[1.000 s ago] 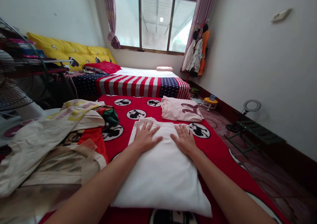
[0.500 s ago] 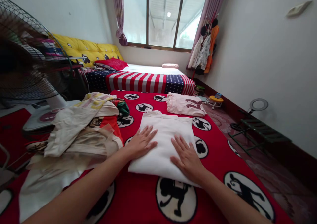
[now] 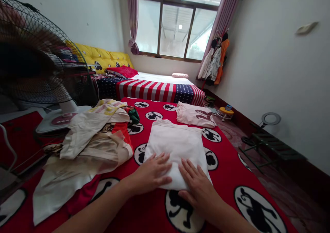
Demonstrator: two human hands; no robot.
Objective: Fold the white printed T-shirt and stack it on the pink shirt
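Observation:
A white folded garment [image 3: 177, 140] lies flat on the red blanket [image 3: 144, 209] with black-and-white monkey prints. My left hand [image 3: 154, 173] rests on its near left edge, fingers stretched out. Across from it, my right hand [image 3: 197, 183] lies on the near right part, palm down with fingers spread. Neither hand grips the cloth. Beyond the white garment sits a pink folded shirt [image 3: 192, 113] with a dark print. To the left is a loose heap of clothes [image 3: 87, 136] in white, beige, yellow and orange.
An electric fan [image 3: 33, 61] stands at the left, its white base [image 3: 62, 119] beside the heap. Behind is a bed with a flag-patterned cover [image 3: 149, 88]. A dark green folding stool [image 3: 278, 145], ring light [image 3: 270, 119] and small orange stool [image 3: 226, 111] are at the right.
Both hands have slid back toward me over the white garment, to its near edge. The garment's near edge now looks narrower and straighter. The view has tilted up slightly.

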